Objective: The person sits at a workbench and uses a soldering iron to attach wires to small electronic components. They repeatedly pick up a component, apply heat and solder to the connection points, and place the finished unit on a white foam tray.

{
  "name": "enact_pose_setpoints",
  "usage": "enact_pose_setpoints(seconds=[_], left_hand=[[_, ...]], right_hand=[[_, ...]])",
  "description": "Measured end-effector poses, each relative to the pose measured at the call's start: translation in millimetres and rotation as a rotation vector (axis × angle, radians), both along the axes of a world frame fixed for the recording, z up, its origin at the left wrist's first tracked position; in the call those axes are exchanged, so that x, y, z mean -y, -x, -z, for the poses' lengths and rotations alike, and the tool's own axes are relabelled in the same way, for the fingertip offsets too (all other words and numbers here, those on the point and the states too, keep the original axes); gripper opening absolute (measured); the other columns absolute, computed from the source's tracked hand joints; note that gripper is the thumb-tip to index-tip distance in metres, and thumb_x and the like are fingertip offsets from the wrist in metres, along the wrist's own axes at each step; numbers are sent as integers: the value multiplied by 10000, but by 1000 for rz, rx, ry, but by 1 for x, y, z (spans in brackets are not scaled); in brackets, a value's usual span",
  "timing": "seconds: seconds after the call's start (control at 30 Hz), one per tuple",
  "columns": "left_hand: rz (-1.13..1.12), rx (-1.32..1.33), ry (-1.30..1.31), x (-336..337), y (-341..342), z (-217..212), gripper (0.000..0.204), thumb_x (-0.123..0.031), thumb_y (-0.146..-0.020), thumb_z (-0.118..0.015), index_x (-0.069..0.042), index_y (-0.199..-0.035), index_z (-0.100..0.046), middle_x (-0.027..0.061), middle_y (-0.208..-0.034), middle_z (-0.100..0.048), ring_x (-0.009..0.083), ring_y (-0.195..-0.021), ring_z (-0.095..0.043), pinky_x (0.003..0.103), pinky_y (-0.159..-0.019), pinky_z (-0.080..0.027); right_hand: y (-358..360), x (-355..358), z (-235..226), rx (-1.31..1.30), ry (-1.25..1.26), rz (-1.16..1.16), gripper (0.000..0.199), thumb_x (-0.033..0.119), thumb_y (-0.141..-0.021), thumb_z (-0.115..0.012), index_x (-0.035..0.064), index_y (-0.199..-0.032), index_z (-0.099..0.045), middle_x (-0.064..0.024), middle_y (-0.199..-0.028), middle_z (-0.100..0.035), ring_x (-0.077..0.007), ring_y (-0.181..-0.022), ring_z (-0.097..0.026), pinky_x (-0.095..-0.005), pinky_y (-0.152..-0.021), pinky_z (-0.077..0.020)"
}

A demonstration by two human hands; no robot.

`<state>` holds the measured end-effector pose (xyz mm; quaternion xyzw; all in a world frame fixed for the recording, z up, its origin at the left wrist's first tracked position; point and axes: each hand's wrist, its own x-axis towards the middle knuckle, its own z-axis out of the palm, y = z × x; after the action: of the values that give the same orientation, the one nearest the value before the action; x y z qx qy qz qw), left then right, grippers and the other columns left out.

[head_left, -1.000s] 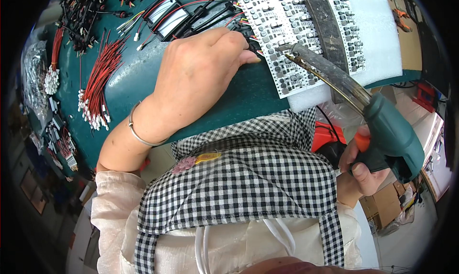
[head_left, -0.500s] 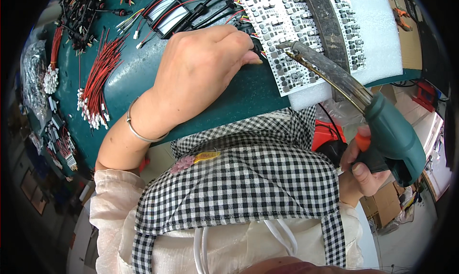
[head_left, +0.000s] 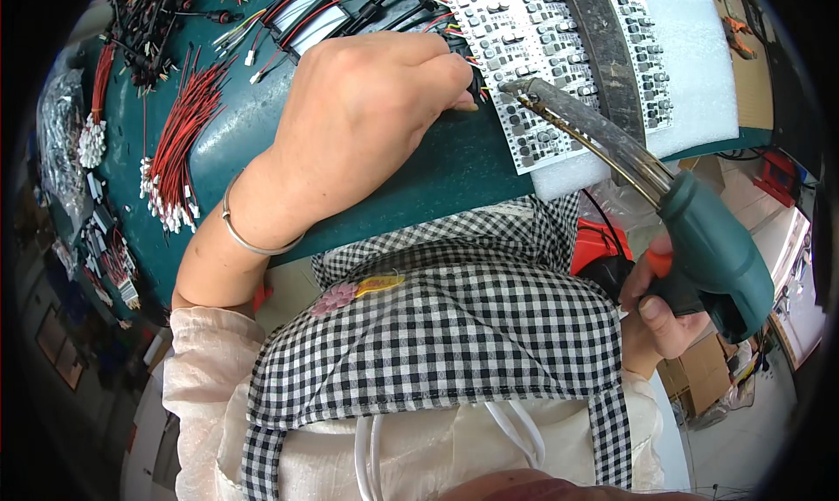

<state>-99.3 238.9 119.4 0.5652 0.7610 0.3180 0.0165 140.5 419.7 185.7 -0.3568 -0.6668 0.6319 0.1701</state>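
My right hand (head_left: 664,304) is wrapped round the grip of a green soldering gun (head_left: 717,243). Its long, stained metal nozzle reaches up and left, so that the tip lies over the left part of a white panel of circuit boards (head_left: 524,47) dotted with small components. At the panel's left edge, my left hand (head_left: 376,108) is closed, its fingers curled down beside several thin coloured wires. What the left fingers pinch is hidden behind the hand. A dark metal bar (head_left: 607,55) lies across the panel.
The boards rest on white foam (head_left: 699,90) upon a green table (head_left: 245,143). Red wires with white connectors (head_left: 183,152) lie to the left, black cables (head_left: 149,29) behind them. Orange-handled pliers (head_left: 738,38) lie at the far right. A cardboard box (head_left: 703,374) stands below, right.
The soldering gun has shifted slightly left, its tip a little lower over the boards. My left hand has moved slightly and turned, staying at the panel's left edge.
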Motion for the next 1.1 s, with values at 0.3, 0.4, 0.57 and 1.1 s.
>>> enact_pose_setpoints(seconds=[0.3,0.4,0.57,1.1], left_hand=[[4,3,2,-1,0,-1,193,-102,-681,-748,-43,-831,-643,70,-706,-607,222,-577,-579,303,-493,-449],[16,-6,-2,-1,1,-1,197,-100,-676,-748,-42,-833,-643,71,-703,-604,222,-582,-579,305,-496,-450],[10,-18,15,-2,0,-3,198,-103,-675,-747,-42,-831,-641,68,-695,-595,222,-582,-574,306,-501,-449],[-7,-57,13,-2,-3,-2,186,-108,-690,-733,-53,-821,-612,56,-630,-521,217,-536,-526,320,-473,-413]], right_hand=[[2,5,1,3,-16,17,625,235,-609,-791,-99,-1043,-489,-106,-638,-504,-144,-415,-439,-232,-362,-347],[2,4,4,-20,-23,-4,619,223,-612,-789,-103,-1042,-487,-132,-687,-510,-145,-419,-440,-234,-357,-350],[3,13,8,15,-114,96,644,234,-607,-791,-110,-1057,-486,-146,-702,-515,-144,-409,-433,-238,-348,-341],[18,13,-6,82,-8,8,499,212,-634,-745,-69,-904,-433,-132,-634,-466,-155,-400,-429,-234,-359,-342]])
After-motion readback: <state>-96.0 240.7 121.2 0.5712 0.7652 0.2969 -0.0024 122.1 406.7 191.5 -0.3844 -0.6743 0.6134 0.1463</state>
